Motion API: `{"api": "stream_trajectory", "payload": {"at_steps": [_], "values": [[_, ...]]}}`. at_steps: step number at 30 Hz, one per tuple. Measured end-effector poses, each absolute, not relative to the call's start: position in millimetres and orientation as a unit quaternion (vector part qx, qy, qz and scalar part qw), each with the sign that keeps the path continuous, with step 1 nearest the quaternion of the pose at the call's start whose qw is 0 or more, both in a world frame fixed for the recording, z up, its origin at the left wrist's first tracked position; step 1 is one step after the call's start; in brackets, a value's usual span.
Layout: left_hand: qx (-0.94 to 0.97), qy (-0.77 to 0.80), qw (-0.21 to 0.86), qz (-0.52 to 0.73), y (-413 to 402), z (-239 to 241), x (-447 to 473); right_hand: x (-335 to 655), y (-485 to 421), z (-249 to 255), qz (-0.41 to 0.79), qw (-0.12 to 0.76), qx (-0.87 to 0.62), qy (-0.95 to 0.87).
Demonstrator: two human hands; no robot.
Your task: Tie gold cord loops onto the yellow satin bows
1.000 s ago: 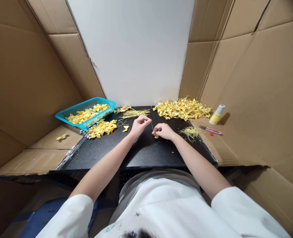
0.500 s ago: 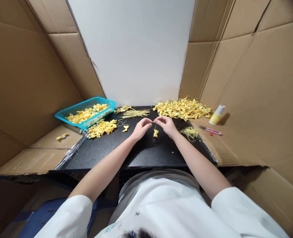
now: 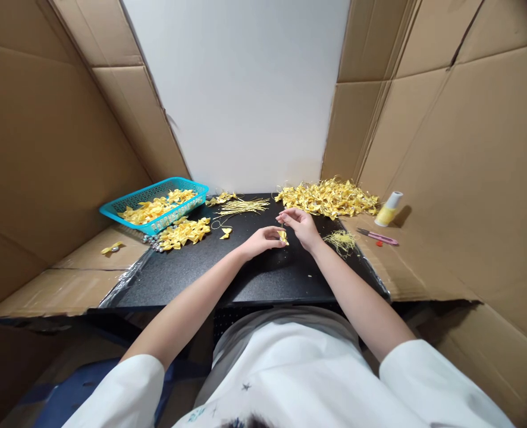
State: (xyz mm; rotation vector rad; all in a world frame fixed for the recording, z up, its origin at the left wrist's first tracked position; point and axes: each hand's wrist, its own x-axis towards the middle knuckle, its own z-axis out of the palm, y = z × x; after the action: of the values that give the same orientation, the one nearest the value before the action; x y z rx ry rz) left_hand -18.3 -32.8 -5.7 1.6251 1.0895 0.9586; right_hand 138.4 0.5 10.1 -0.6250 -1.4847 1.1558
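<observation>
A small yellow ribbon bow (image 3: 283, 237) hangs on a thin cord over the middle of the black table (image 3: 250, 279). The fingertips of my left hand (image 3: 264, 241) are closed on this bow from the left. Just above and to the right, my right hand (image 3: 303, 227) pinches the cord over the bow. Left of my hands, another yellow bow with a looped cord (image 3: 226, 233) lies on the table. Behind them is a bundle of loose gold cords (image 3: 243, 206).
At left stand a turquoise basket (image 3: 123, 219) of yellow bows and a pile of bows (image 3: 185, 233). A heap of corded bows (image 3: 330, 198) lies at back right, near yellow thread scraps (image 3: 341, 242), a thread spool (image 3: 387, 211) and pink-handled snips (image 3: 382, 237). Cardboard walls (image 3: 460, 148) rise on both sides.
My left hand has moved down from the cord's upper end to the hanging bow and taken hold of it. My right hand stays nearly in place, pinching the cord.
</observation>
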Motion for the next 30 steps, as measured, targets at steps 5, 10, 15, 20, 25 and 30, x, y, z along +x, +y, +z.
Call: {"api": "stream_trajectory", "payload": {"at_steps": [5, 10, 15, 20, 25, 30], "values": [[0.62, 0.422, 0.538, 0.385, -32.9, -0.7, -20.8, 137.5, -0.6, 11.3, 0.499, 0.542, -0.261, -0.624], [0.6, 0.44, 0.523, 0.415, -29.5, -4.5, -19.6, 137.0, -2.3, 13.1, 0.505, 0.545, -0.256, -0.619], [0.592, 0.483, 0.409, 0.499, -25.4, -10.3, -25.3, 137.2, -2.2, 13.3, 0.497, 0.554, -0.266, -0.613], [0.665, 0.452, 0.279, 0.526, -36.8, -0.4, -32.1, 138.1, 1.9, 10.9, 0.479, 0.578, -0.289, -0.594], [0.869, 0.354, 0.065, 0.34, -37.0, 1.7, -26.7, 138.3, 5.1, 7.9, 0.472, 0.586, -0.302, -0.585], [0.861, 0.37, 0.065, 0.344, -23.0, -12.6, -21.3, 137.4, 6.6, 6.1, 0.476, 0.583, -0.306, -0.583]]}}
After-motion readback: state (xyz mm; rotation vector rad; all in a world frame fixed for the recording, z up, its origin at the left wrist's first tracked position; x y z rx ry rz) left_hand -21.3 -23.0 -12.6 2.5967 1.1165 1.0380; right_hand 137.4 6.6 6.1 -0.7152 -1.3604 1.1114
